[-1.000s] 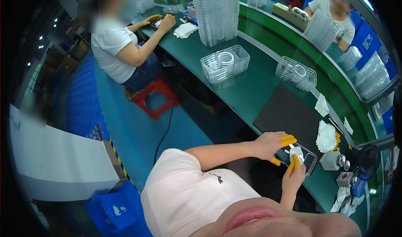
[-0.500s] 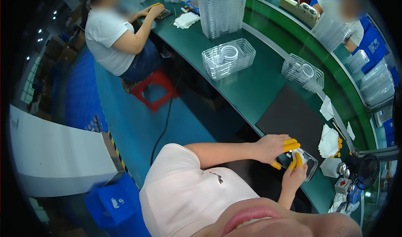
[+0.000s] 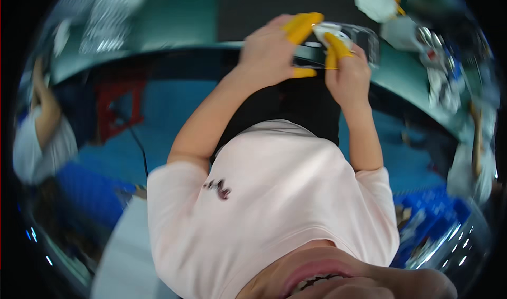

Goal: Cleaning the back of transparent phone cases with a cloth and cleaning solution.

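Observation:
Both hands wear yellow finger covers and meet at the table's near edge. My left hand [image 3: 269, 50] grips the left end of a flat rectangular part with a clear rim [image 3: 373, 45], fingers above and thumb below. My right hand [image 3: 350, 76] pinches a small white cloth [image 3: 320, 30] against the part's face, its covered fingers pointing up. Fingers hide much of the part, and motion blurs it, so its exact kind does not show.
A black mat [image 3: 253, 6] lies on the green table [image 3: 179, 13] beyond my hands. Right of it are white cloths [image 3: 374, 0], a white box [image 3: 400, 33] and a blurred dark fan [image 3: 438, 8]. Clear trays [image 3: 108, 24] and a red stool [image 3: 119, 106] stand left; people sit at both sides.
My view has swung to the right and downward, so my hands now appear near the top middle. Both hands stay on the part and cloth.

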Tool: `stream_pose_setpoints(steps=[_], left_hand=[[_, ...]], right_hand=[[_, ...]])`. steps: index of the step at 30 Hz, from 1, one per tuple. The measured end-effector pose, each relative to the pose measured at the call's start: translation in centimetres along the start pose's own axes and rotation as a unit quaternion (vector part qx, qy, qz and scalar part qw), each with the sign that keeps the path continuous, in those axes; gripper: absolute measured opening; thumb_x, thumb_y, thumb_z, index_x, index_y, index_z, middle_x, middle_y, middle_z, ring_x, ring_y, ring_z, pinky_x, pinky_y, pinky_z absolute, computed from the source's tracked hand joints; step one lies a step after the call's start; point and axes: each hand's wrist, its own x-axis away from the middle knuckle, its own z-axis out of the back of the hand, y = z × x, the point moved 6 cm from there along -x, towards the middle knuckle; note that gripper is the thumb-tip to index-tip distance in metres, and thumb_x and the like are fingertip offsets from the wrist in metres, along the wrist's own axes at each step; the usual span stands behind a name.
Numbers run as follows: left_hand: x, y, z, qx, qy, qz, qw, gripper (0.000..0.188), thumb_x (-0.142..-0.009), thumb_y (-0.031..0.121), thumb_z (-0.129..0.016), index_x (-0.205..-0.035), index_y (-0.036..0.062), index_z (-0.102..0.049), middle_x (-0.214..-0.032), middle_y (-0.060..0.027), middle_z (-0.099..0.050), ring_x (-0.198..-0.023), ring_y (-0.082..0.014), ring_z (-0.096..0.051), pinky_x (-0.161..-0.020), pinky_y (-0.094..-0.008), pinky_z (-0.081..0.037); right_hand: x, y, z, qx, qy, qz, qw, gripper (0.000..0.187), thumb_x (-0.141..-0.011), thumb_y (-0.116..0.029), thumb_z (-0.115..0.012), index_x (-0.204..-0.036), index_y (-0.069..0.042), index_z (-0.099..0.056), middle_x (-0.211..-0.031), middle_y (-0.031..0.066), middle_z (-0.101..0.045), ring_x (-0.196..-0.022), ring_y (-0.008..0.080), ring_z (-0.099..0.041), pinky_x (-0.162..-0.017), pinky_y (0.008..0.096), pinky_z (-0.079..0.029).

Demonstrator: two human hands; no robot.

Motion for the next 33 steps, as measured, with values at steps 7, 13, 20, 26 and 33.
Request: stream_pose_setpoints(steps=[7, 13, 20, 26, 33], left_hand=[[1.0, -0.2, -0.5, -0.001, -0.007, -0.018, 1.0, 0.082, -0.055, 0.043, -0.078, -0.125, 0.016, -0.044, -0.115, -0.0071, -0.055, -0.112, -0.0265, -0.049, -0.087, -0.0348, -0.045], [1.2, -0.4, -0.1, -0.01, 0.002, -0.016, 1.0, 0.083, -0.054, 0.043, -0.078, -0.124, 0.0132, -0.044, -0.114, -0.0072, -0.055, -0.11, -0.0274, -0.051, -0.085, -0.0345, -0.046], [0.4, 0.0, -0.1, 0.001, -0.021, 0.0, 1.0, 0.08, -0.052, 0.033, -0.081, -0.121, 0.0099, -0.048, -0.113, -0.0111, -0.057, -0.109, -0.0249, -0.052, -0.092, -0.0306, -0.041], [0.9, -0.2, 0.0, -0.035, -0.021, -0.011, 0.999, 0.081, -0.053, 0.038, -0.08, -0.121, 0.0097, -0.047, -0.114, -0.0094, -0.056, -0.109, -0.0248, -0.052, -0.093, -0.0304, -0.041], [0.6, 0.4, 0.6, -0.014, -0.013, -0.01, 1.0, 0.085, -0.054, 0.04, -0.079, -0.125, 0.0119, -0.043, -0.115, -0.0075, -0.055, -0.109, -0.0264, -0.051, -0.089, -0.0312, -0.043]], right_hand=[[1.1, -1.5, 0.2, -0.03, -0.035, -0.024, 0.999, 0.007, -0.063, -0.001, -0.058, -0.07, 0.002, -0.057, -0.062, 0.015, -0.056, -0.062, 0.0304, -0.058, -0.079, 0.0411, -0.047], [1.4, 0.0, 0.9, -0.014, -0.025, -0.035, 0.999, 0.011, -0.059, -0.004, -0.06, -0.068, 0.001, -0.06, -0.052, 0.0121, -0.054, -0.055, 0.0261, -0.057, -0.082, 0.037, -0.045], [-0.3, -0.7, -0.1, -0.044, -0.047, -0.015, 0.998, 0.008, -0.063, -0.004, -0.06, -0.069, 0.001, -0.059, -0.055, 0.0141, -0.054, -0.055, 0.0291, -0.056, -0.083, 0.0392, -0.045], [0.7, -0.7, 0.6, -0.04, -0.069, 0.0, 0.997, 0.005, -0.065, -0.003, -0.06, -0.066, 0.001, -0.058, -0.056, 0.0137, -0.055, -0.055, 0.0288, -0.056, -0.083, 0.0402, -0.045], [1.4, 1.3, 1.6, -0.014, -0.062, -0.072, 0.995, 0.008, -0.066, -0.006, -0.057, -0.067, 0.002, -0.059, -0.06, 0.018, -0.056, -0.065, 0.0328, -0.059, -0.082, 0.0406, -0.046]])
